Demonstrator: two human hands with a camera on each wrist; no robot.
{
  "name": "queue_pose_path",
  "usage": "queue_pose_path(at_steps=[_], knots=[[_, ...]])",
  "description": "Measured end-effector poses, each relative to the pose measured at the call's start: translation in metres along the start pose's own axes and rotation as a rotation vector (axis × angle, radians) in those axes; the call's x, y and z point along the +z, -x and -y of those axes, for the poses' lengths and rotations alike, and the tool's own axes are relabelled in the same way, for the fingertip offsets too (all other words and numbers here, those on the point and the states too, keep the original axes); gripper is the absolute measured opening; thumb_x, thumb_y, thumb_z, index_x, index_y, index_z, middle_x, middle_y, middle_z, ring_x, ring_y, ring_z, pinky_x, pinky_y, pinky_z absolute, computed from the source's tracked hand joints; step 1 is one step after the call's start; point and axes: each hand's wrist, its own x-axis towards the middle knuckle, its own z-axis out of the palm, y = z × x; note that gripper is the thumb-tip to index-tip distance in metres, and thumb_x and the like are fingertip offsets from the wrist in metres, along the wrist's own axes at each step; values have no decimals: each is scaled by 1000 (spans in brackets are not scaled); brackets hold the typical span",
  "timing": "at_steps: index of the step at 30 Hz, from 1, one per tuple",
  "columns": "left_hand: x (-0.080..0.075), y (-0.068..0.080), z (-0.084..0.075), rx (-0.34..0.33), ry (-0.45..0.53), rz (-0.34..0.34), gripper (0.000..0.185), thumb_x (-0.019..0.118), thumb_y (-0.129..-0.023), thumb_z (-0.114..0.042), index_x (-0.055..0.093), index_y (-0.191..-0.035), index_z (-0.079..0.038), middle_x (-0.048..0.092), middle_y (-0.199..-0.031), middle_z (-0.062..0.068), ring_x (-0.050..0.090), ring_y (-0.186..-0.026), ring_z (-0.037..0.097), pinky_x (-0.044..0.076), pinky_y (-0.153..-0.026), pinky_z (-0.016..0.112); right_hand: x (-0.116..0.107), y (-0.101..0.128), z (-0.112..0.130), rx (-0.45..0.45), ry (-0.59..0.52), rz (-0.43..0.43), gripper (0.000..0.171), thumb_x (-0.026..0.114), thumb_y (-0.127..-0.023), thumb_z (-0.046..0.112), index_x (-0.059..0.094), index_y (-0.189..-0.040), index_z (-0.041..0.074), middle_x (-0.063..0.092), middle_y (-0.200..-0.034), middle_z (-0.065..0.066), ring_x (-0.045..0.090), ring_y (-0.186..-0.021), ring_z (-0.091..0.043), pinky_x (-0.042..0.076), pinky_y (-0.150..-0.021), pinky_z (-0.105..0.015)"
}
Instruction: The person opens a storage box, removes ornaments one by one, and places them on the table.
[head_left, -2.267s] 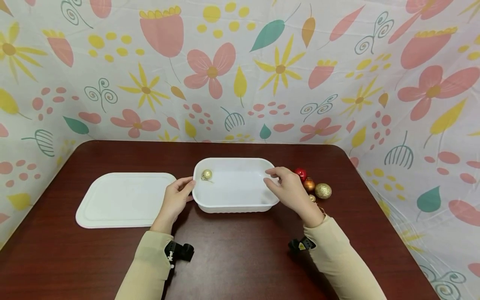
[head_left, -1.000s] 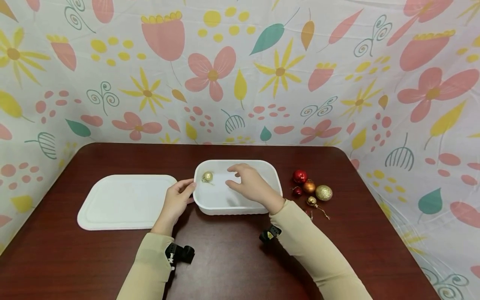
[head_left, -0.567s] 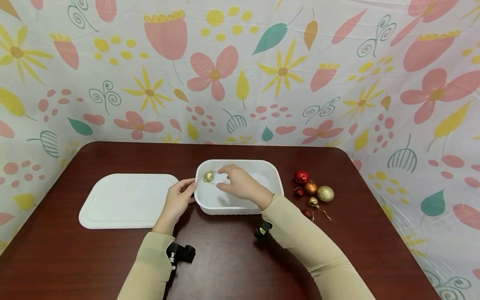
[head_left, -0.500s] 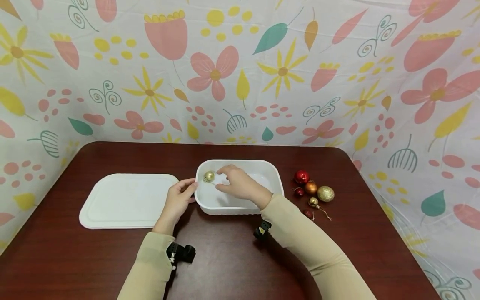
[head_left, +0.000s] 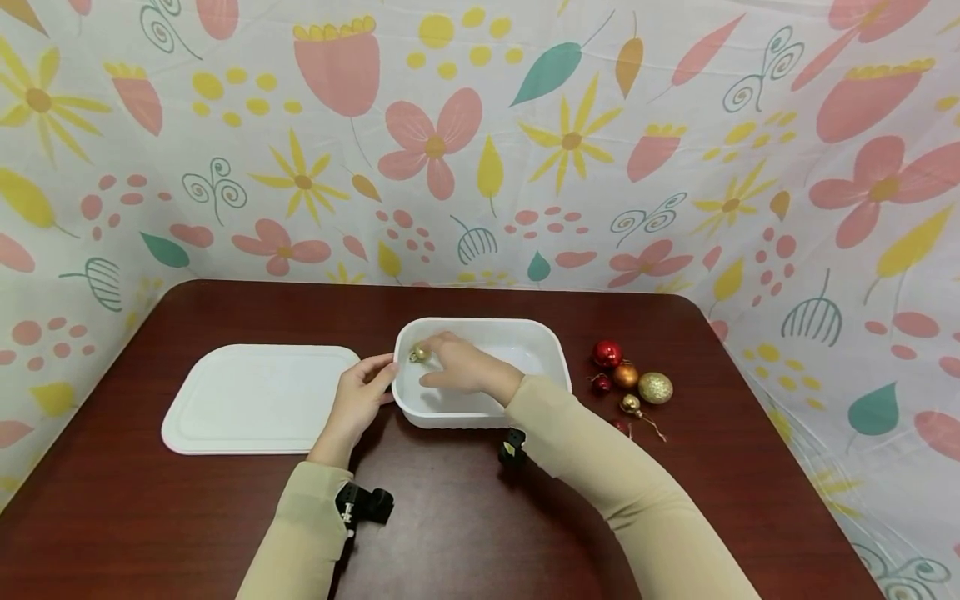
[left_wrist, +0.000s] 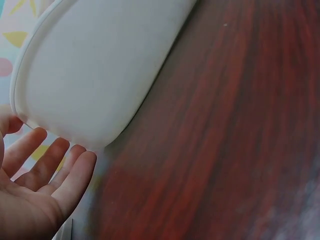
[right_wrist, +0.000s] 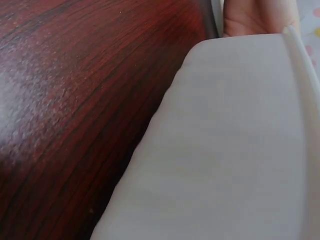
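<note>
My left hand (head_left: 356, 406) is at the left end of the white plastic container (head_left: 495, 417). In the left wrist view its fingertips (left_wrist: 75, 155) touch the outside of the end wall, with the thumb at the rim. Inside the container, in its back left corner, lies a small gold Christmas ball (head_left: 417, 354), partly hidden by my right hand. My right hand (head_left: 465, 367) is inside the container, its forefinger over the ball and the thumb spread apart from it. In the right wrist view the container's long side wall (right_wrist: 215, 135) hides that hand.
A white lid (head_left: 258, 400) lies flat left of the container. On the right rest several Christmas balls: a red one (head_left: 607, 353), an orange one (head_left: 626, 375), a glittery gold one (head_left: 656, 388) and smaller ones. A dark wood table (head_left: 442, 517) carries everything; a flowered cloth (head_left: 480, 150) hangs behind.
My right hand has moved left across the container, from its right end to the gold ball, and lowered over it. My left hand has stayed at the container's left end.
</note>
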Motion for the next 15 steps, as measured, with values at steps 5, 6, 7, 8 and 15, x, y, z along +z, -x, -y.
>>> queue_pose_path(at_steps=[5, 6, 7, 8, 15], knots=[[1, 0, 0, -2, 7, -1, 34, 55, -96, -15, 57, -126, -1, 59, -123, 22, 61, -104, 25, 59, -73, 24, 6, -7, 3, 47, 27, 46, 63, 68, -85, 26, 45, -139, 5, 46, -140, -13, 39, -133, -26, 35, -113, -36], [1, 0, 0, -1, 5, 1, 34, 55, -96, -15, 57, -126, -1, 59, -123, 22, 61, -104, 26, 59, -73, 24, 7, -8, 3, 55, 38, 53, 63, 68, -85, 27, 44, -139, 6, 45, -142, -12, 38, -134, -26, 34, -113, -36], [0, -1, 1, -1, 9, 2, 34, 55, -96, -15, 57, -126, -1, 59, -123, 22, 61, -105, 27, 59, -73, 24, 8, -9, 4, 61, 49, 61, 63, 68, -85, 27, 43, -140, 6, 43, -143, -12, 37, -135, -25, 34, -113, -36], [0, -1, 1, -1, 10, 3, 34, 55, -96, -15, 57, -127, -1, 59, -124, 22, 61, -105, 27, 59, -73, 24, 8, -10, 4, 63, 61, 63, 63, 67, -85, 27, 43, -140, 7, 42, -144, -11, 36, -135, -25, 34, -114, -36], [-1, -2, 1, -3, -1, 0, 34, 55, -96, -15, 57, -126, -1, 58, -124, 21, 60, -107, 30, 59, -73, 24, 7, -10, 8, 62, 140, 32, 55, 66, -87, 23, 47, -136, 8, 47, -137, -11, 46, -127, -26, 41, -108, -36]])
